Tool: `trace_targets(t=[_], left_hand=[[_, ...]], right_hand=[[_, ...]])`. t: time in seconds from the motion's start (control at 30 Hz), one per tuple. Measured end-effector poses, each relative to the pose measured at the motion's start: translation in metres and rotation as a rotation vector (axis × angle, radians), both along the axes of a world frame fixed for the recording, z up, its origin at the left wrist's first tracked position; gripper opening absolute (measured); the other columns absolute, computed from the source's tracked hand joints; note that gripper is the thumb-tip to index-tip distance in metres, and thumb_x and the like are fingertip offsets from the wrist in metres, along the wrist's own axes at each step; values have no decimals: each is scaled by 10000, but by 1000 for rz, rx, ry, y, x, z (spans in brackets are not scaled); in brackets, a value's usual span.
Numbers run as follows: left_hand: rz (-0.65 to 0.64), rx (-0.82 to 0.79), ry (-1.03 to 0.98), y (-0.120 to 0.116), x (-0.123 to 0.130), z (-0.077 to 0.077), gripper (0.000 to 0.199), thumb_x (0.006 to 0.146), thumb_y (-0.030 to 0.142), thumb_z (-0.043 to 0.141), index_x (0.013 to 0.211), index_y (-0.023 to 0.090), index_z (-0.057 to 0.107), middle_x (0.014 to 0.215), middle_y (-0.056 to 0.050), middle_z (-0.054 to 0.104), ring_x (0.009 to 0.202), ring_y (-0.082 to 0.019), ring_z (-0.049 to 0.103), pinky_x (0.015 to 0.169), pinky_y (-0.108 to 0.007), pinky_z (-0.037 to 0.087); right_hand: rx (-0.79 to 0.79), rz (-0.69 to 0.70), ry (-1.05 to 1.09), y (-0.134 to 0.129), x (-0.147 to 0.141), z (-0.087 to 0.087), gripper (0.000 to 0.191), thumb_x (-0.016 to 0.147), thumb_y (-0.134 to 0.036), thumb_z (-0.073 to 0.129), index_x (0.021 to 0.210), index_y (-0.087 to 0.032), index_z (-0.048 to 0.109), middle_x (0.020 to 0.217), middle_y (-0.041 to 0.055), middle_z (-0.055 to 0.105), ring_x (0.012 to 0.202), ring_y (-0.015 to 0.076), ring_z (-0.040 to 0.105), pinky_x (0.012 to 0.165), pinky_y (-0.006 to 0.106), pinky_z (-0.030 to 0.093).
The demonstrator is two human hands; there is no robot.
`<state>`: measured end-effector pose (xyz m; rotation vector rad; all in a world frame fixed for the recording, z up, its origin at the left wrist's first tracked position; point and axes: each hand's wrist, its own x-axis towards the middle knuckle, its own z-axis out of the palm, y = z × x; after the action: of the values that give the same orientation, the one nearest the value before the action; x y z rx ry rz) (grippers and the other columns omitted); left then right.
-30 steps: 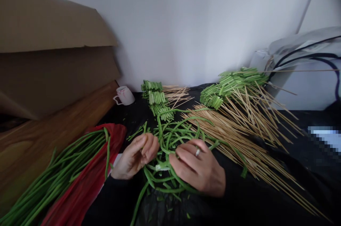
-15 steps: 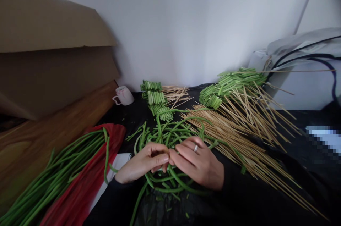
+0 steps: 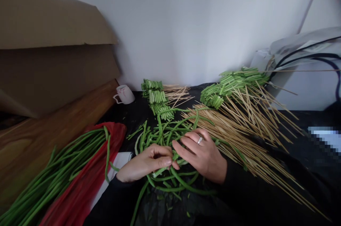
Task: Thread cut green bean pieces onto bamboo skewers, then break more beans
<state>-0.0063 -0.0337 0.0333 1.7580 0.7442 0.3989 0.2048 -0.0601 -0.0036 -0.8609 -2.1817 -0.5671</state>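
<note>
Both of my hands are over a loose tangle of green long beans (image 3: 183,183) on black sheeting. My left hand (image 3: 149,162) is closed, thumb pressed to the fingers, with pale green bean pieces (image 3: 160,172) showing beneath them. Close beside it, my right hand (image 3: 204,155), wearing a ring, curls its fingers over a long bean (image 3: 176,155); most of that bean is hidden. Beyond the tangle lie bean pieces threaded in rows on skewers (image 3: 158,98). Bare bamboo skewers (image 3: 239,144) are spread to the right of my right hand.
At the left, a red bag (image 3: 80,180) holds more whole long beans (image 3: 58,172). A white mug (image 3: 125,94) stands near the wall, beside a large cardboard box (image 3: 58,73). A second heap of skewered beans (image 3: 237,84) lies at the back right, near a white box (image 3: 295,91).
My fingertips have moved slightly apart, and green bean now shows between them. My right hand has shifted a little right and up. The camera view has moved slightly.
</note>
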Motion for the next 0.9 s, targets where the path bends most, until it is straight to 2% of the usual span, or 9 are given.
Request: trace_targets(t=[0.1, 0.23, 0.33, 0.4, 0.47, 0.6, 0.7, 0.77, 0.9], left_hand=[[-31, -68, 42, 2, 1, -3, 425, 804, 553, 617, 813, 149, 752, 606, 6, 508, 504, -94, 355, 440, -214, 263], [50, 140, 4, 5, 3, -8, 311, 863, 428, 598, 771, 164, 735, 675, -7, 516, 592, -118, 449, 536, -223, 342], [133, 280, -35, 5, 5, -9, 284, 893, 367, 567, 740, 170, 703, 697, -16, 535, 672, -144, 489, 633, -246, 376], [204, 320, -72, 4, 6, -10, 303, 897, 381, 554, 721, 170, 682, 698, -12, 516, 676, -146, 474, 644, -251, 369], [281, 286, -120, 3, 8, -14, 326, 889, 415, 557, 701, 170, 661, 676, 3, 468, 621, -128, 424, 586, -240, 336], [397, 24, -245, 1, 16, -29, 376, 869, 498, 553, 715, 162, 626, 621, 31, 396, 512, -93, 304, 472, -228, 228], [469, -49, -289, 1, 22, -34, 404, 855, 536, 554, 721, 161, 619, 571, 37, 409, 488, -90, 300, 474, -224, 248], [454, 38, -227, 2, 23, -33, 413, 854, 536, 558, 701, 158, 629, 564, 29, 452, 498, -96, 342, 502, -227, 291], [378, 338, -66, 5, 21, -27, 345, 883, 445, 560, 713, 162, 662, 659, -18, 596, 638, -152, 518, 637, -256, 395]], right_hand=[[57, -15, -3, -1, 0, 1, 223, 943, -173, 489, 1104, -141, 642, 861, 39, 659, 903, 190, 553, 882, 414, 371], [117, -86, -26, -2, 3, 4, 238, 931, -141, 496, 1111, -109, 649, 818, 49, 644, 848, 196, 549, 853, 428, 378], [116, -125, -57, -3, 4, 7, 267, 940, -135, 476, 1150, -90, 635, 737, 34, 599, 742, 180, 529, 734, 390, 378], [108, -141, -65, -5, 3, 7, 285, 944, -124, 463, 1178, -79, 619, 692, 16, 554, 666, 161, 499, 644, 355, 353], [96, -161, -57, -8, 0, 6, 305, 942, -108, 453, 1204, -64, 601, 678, 6, 524, 608, 146, 467, 578, 336, 326], [70, -248, -51, -16, -8, -1, 353, 920, -102, 477, 1257, -33, 556, 692, 10, 520, 539, 130, 424, 501, 329, 281], [54, -300, -47, -19, -12, -3, 349, 922, -127, 492, 1251, -22, 548, 704, 18, 532, 519, 119, 417, 473, 324, 259], [41, -296, -31, -19, -11, -1, 314, 938, -145, 479, 1223, -43, 561, 711, 24, 540, 529, 113, 430, 480, 314, 274], [-12, -302, -10, -19, -6, 7, 262, 946, -140, 464, 1179, -94, 576, 741, 44, 565, 631, 137, 501, 545, 300, 337]])
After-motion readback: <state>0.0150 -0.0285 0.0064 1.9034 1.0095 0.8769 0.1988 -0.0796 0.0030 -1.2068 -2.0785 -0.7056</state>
